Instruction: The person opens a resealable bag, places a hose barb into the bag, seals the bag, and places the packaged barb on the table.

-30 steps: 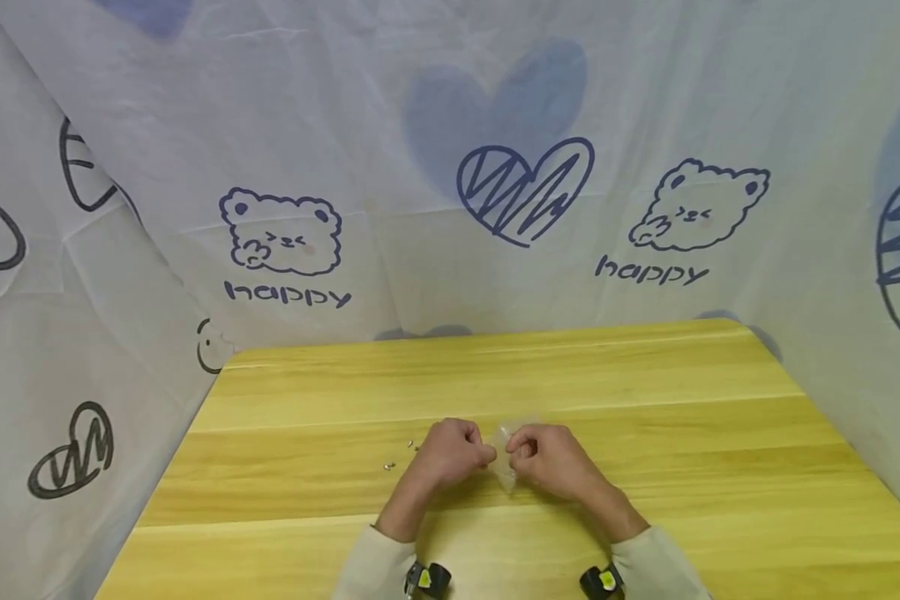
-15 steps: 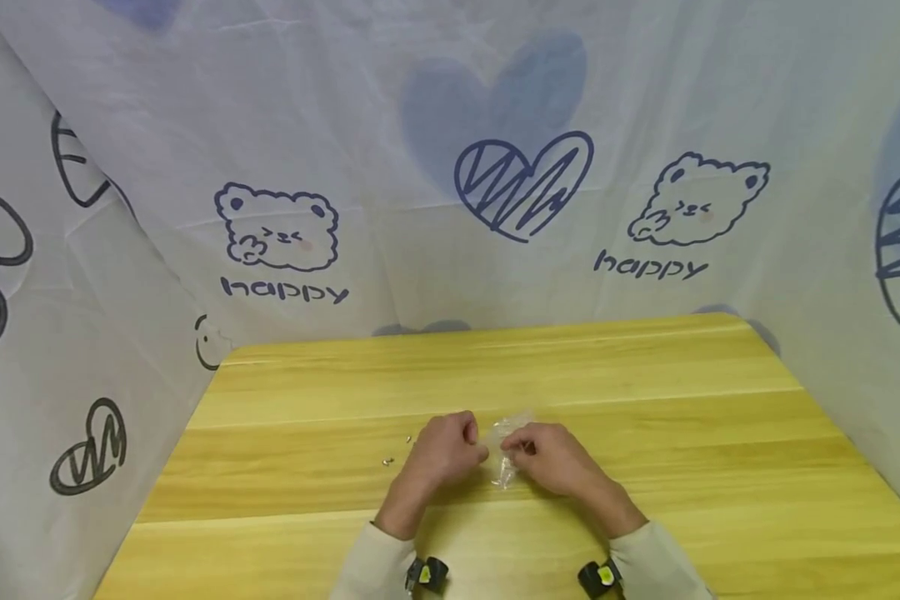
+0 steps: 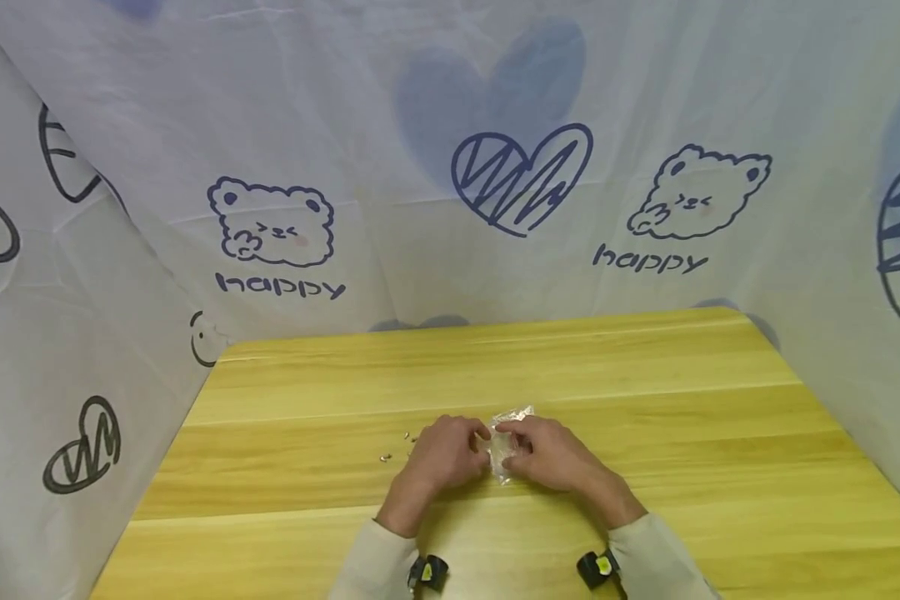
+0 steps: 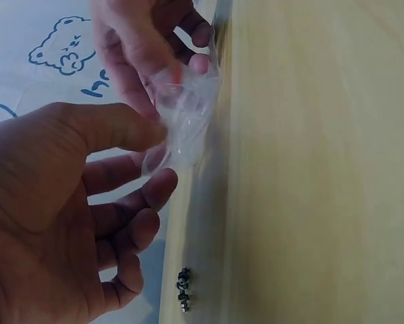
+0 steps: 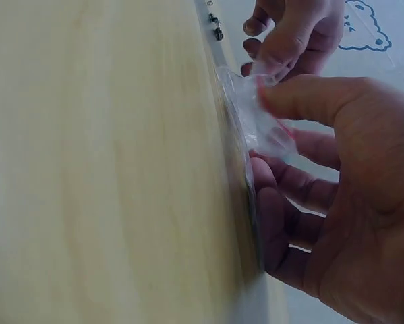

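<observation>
A small clear plastic zip bag (image 3: 501,457) with a red line along one edge is held between the two hands, just above the table. My left hand (image 3: 447,452) pinches one side of the bag between thumb and forefinger; its other fingers are loosely bent. On the opposite side, my right hand (image 3: 553,452) grips the bag (image 5: 252,111), thumb in front and fingers behind. Whether anything lies inside the bag is hard to tell. Several tiny dark metal pieces, perhaps screws (image 4: 183,287), lie on the table left of my left hand.
The yellow wood-grain table (image 3: 645,358) carries everything. A white cloth (image 3: 390,192) printed with hearts and bears hangs behind it and along both sides. Black wrist cameras (image 3: 433,572) sit on both wrists.
The fingers of both hands have shifted on the bag, and more of it now shows between them, lying flatter. The view has tilted slightly downward. The metal pieces stay put.
</observation>
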{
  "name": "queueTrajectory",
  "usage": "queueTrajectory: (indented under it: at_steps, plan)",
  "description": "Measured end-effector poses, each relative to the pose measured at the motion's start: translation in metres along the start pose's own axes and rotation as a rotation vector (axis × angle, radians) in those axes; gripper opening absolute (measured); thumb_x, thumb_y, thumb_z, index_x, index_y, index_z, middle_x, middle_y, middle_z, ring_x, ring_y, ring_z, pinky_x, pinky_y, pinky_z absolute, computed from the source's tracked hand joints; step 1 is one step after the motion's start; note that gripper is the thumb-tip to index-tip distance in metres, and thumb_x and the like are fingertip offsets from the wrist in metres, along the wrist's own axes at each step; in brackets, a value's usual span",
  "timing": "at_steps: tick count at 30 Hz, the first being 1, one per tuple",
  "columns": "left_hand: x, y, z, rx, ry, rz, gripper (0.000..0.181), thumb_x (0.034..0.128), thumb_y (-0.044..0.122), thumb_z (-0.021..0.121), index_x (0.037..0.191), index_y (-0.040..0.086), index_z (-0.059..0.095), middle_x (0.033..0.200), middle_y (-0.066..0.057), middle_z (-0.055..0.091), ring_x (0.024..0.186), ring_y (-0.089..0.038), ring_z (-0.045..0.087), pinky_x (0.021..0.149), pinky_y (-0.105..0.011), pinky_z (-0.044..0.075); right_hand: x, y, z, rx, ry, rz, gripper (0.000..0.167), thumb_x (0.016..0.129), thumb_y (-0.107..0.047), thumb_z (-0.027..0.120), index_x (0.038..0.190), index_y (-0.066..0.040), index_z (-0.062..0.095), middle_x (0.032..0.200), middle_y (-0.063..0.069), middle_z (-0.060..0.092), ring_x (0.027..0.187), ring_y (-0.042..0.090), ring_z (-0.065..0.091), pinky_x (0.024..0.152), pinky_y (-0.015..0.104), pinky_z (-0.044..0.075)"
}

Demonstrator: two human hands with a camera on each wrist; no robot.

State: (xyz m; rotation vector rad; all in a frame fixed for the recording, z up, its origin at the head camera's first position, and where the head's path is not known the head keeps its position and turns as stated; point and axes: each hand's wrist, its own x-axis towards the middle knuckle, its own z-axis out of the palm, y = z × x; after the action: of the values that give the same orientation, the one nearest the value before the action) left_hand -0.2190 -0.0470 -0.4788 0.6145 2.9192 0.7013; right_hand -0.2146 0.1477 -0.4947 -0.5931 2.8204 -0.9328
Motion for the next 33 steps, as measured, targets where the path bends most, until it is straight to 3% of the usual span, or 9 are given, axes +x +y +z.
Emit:
queueTrajectory:
  at_steps: [5, 9, 14, 18, 21, 27, 33]
  plan:
    - [-0.001, 0.001, 0.0, 0.014, 0.029, 0.01, 0.025, 0.0753, 0.013, 0.06, 0.097, 0.013, 0.074, 0.076, 0.004, 0.068, 0.069, -0.012, 0.059, 0.063, -0.027, 0.047, 0.002, -0.005, 0.0, -0.042, -0.005, 0.015, 0.05, 0.074, -0.014, 0.073, 0.123, -0.015, 0.067, 0.08, -0.007, 0.06, 0.07, 0.008, 0.05, 0.063, 0.025, 0.041]
    - [-0.003, 0.001, 0.001, 0.076, 0.064, -0.018, 0.019, 0.0808, 0.02, 0.061, 0.093, 0.017, 0.076, 0.082, 0.003, 0.072, 0.078, -0.018, 0.065, 0.071, -0.039, 0.049, 0.001, -0.008, 0.0, -0.022, -0.004, 0.071, 0.038, 0.078, -0.014, 0.068, 0.117, -0.015, 0.07, 0.07, -0.008, 0.057, 0.06, 0.007, 0.047, 0.056, 0.024, 0.038]
    - [-0.003, 0.001, 0.004, 0.095, 0.063, -0.026, 0.012, 0.0804, 0.025, 0.066, 0.084, 0.019, 0.075, 0.081, 0.005, 0.072, 0.08, -0.018, 0.064, 0.074, -0.045, 0.045, 0.0, -0.005, 0.002, -0.08, 0.072, 0.022, 0.019, 0.084, -0.019, 0.072, 0.103, -0.018, 0.073, 0.082, -0.007, 0.064, 0.067, 0.006, 0.048, 0.063, 0.024, 0.041]
    - [-0.003, 0.001, 0.005, 0.095, 0.048, -0.028, 0.006, 0.0774, 0.024, 0.068, 0.074, 0.021, 0.071, 0.072, 0.008, 0.066, 0.073, -0.015, 0.058, 0.072, -0.041, 0.042, -0.001, 0.0, 0.004, -0.106, 0.133, -0.052, 0.026, 0.078, -0.017, 0.08, 0.103, -0.019, 0.072, 0.092, -0.005, 0.059, 0.074, 0.008, 0.047, 0.068, 0.024, 0.042]
    - [-0.003, 0.002, 0.005, 0.111, 0.044, -0.026, 0.003, 0.0758, 0.022, 0.068, 0.075, 0.021, 0.071, 0.069, 0.008, 0.064, 0.072, -0.015, 0.056, 0.069, -0.039, 0.039, -0.002, 0.002, 0.004, -0.099, 0.13, -0.097, 0.031, 0.081, -0.012, 0.077, 0.11, -0.019, 0.071, 0.101, -0.005, 0.058, 0.082, 0.01, 0.053, 0.073, 0.027, 0.045]
    - [-0.004, 0.004, 0.007, 0.176, 0.015, 0.031, 0.03, 0.0792, 0.012, 0.059, 0.097, 0.028, 0.076, 0.081, 0.003, 0.067, 0.078, -0.018, 0.057, 0.062, -0.033, 0.03, -0.003, 0.006, 0.003, -0.15, 0.061, -0.167, 0.037, 0.089, -0.004, 0.062, 0.124, -0.016, 0.066, 0.109, -0.001, 0.059, 0.095, 0.013, 0.059, 0.081, 0.033, 0.05]
    - [-0.003, 0.006, 0.006, 0.179, 0.014, 0.021, 0.032, 0.0821, 0.01, 0.055, 0.089, 0.03, 0.077, 0.084, 0.004, 0.065, 0.074, -0.015, 0.051, 0.062, -0.031, 0.025, -0.003, 0.004, 0.0, -0.161, 0.043, -0.137, 0.033, 0.089, -0.003, 0.057, 0.118, -0.011, 0.07, 0.106, 0.0, 0.059, 0.091, 0.012, 0.057, 0.081, 0.032, 0.049]
